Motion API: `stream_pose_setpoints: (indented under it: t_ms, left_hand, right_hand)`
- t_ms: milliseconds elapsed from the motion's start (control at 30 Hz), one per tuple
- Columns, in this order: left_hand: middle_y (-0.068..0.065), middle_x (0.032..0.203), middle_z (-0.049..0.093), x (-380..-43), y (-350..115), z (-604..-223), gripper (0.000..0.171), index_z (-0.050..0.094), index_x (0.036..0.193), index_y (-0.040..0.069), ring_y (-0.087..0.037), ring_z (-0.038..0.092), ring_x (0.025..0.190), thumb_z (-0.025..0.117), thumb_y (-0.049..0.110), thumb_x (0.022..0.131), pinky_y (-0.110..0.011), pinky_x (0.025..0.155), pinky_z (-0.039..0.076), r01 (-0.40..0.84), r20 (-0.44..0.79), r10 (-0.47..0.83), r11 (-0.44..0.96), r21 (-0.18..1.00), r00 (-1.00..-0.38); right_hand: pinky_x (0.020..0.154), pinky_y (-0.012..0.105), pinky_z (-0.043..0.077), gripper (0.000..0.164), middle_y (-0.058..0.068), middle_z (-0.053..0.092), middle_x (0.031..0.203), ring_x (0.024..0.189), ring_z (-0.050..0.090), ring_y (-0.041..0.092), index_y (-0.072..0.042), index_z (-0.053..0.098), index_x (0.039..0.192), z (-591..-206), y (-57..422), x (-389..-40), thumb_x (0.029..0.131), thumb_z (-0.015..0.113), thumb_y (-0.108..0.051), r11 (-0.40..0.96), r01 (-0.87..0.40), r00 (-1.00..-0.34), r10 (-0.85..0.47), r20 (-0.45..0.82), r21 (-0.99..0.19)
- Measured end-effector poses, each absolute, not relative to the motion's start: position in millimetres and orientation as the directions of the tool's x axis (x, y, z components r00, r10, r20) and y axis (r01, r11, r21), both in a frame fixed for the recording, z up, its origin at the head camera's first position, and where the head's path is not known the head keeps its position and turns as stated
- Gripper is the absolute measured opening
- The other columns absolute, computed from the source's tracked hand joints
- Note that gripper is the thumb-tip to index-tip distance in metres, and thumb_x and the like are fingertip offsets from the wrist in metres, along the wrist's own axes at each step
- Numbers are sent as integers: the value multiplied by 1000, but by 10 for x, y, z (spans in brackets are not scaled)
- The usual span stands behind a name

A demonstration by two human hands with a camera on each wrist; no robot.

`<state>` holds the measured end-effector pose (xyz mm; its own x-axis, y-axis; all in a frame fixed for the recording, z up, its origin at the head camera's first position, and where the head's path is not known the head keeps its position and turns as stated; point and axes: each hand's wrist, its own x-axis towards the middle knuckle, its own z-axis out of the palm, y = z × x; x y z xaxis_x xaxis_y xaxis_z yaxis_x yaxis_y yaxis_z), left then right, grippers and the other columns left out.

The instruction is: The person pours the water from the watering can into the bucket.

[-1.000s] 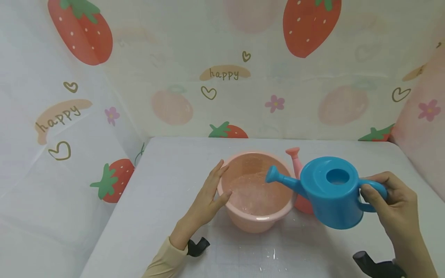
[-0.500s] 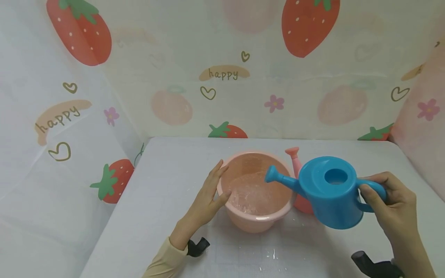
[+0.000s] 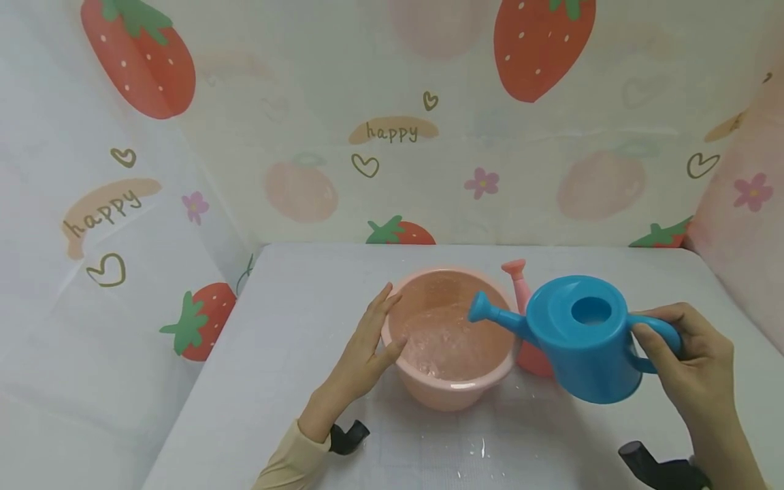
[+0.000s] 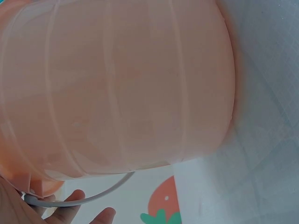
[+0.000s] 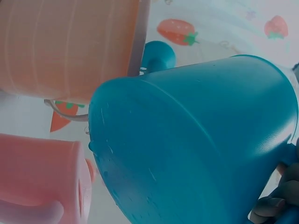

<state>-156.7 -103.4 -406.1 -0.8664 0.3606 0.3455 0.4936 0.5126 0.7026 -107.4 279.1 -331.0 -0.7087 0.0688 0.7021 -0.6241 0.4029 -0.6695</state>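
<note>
A blue watering can is held up by its handle in my right hand, thumb on top and fingers wrapped round it. Its spout reaches over the pink bucket, which stands on the table with rippling water inside. Drops cling to the base of the blue can in the right wrist view. My left hand rests on the bucket's left rim, fingers fairly straight, thumb lying over the edge. In the left wrist view the fingers extend beside the bucket's grey carrying handle.
A pink watering can stands right of the bucket, partly hidden behind the blue one. Water drops dot the white table in front. Strawberry-print sheets hang behind and along both sides.
Ripples and bubbles on the water have grown and shifted toward the bucket's front left. Both hands and the blue watering can stay almost in place.
</note>
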Motion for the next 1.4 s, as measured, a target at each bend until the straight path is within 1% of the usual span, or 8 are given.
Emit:
stream_pose_setpoints:
  t_ms: [100, 300, 567, 700, 867, 1133, 1267, 1400]
  left_hand:
    - [0, 156, 11, -1563, -1032, -4067, 62, 22, 147, 25, -21, 15, 142, 45, 44, 93, -59, 104, 26, 497, 348, 363, 511, 702, -865]
    - [3, 155, 10, -1556, -1032, -4058, 63, 23, 147, 24, -21, 15, 142, 42, 48, 92, -59, 104, 26, 502, 354, 363, 512, 696, -862]
    - [-2, 156, 13, -1562, -1029, -4055, 63, 24, 147, 23, -21, 15, 142, 42, 49, 92, -59, 105, 25, 498, 353, 357, 516, 697, -865]
    - [0, 156, 12, -1561, -1027, -4062, 63, 23, 147, 24, -21, 15, 142, 42, 49, 92, -59, 104, 26, 493, 348, 356, 521, 697, -867]
    - [4, 155, 10, -1556, -1026, -4059, 63, 23, 147, 23, -21, 15, 142, 42, 48, 92, -59, 104, 25, 493, 348, 355, 519, 699, -867]
    - [1, 156, 11, -1552, -1028, -4060, 63, 23, 147, 23, -22, 15, 142, 42, 48, 93, -59, 104, 25, 501, 356, 360, 508, 701, -862]
    - [1, 156, 11, -1562, -1031, -4069, 62, 23, 147, 23, -22, 15, 142, 43, 46, 93, -59, 104, 25, 505, 358, 363, 503, 701, -860]
    - [2, 155, 11, -1576, -1035, -4078, 62, 23, 147, 23, -22, 15, 142, 42, 47, 93, -59, 105, 25, 510, 364, 364, 505, 697, -858]
  right_hand:
    - [77, 9, 46, 9, -13, 67, 88, 78, 62, 0, 22, 53, 88, -3292, 2784, -1061, 80, 55, 20, 422, -606, -719, 73, 691, -674]
    - [79, 9, 45, 10, -17, 66, 89, 81, 61, -2, 21, 55, 89, -3281, 2769, -1048, 80, 56, 18, 453, -579, -727, 90, 680, -678]
    - [78, 9, 46, 13, -10, 68, 91, 82, 63, 2, 22, 54, 91, -3319, 2781, -1081, 79, 57, 19, 399, -622, -701, 102, 706, -674]
    - [78, 8, 46, 13, -13, 67, 91, 80, 62, 0, 22, 55, 91, -3319, 2773, -1079, 79, 58, 17, 425, -613, -695, 109, 710, -666]
    - [76, 6, 44, 13, -19, 64, 92, 76, 58, -4, 22, 54, 89, -3320, 2769, -1084, 81, 60, 13, 476, -621, -669, 92, 737, -623]
    - [75, 5, 44, 14, -21, 63, 92, 77, 59, -7, 22, 54, 88, -3350, 2811, -1115, 81, 61, 12, 488, -633, -666, 55, 744, -601]
    - [71, 5, 43, 13, -20, 62, 88, 70, 55, -6, 22, 54, 88, -3371, 2834, -1156, 81, 60, 13, 481, -637, -662, 57, 747, -602]
    - [67, 7, 43, 13, -16, 64, 85, 66, 51, 0, 22, 54, 89, -3382, 2846, -1167, 81, 59, 14, 454, -639, -672, 63, 738, -621]
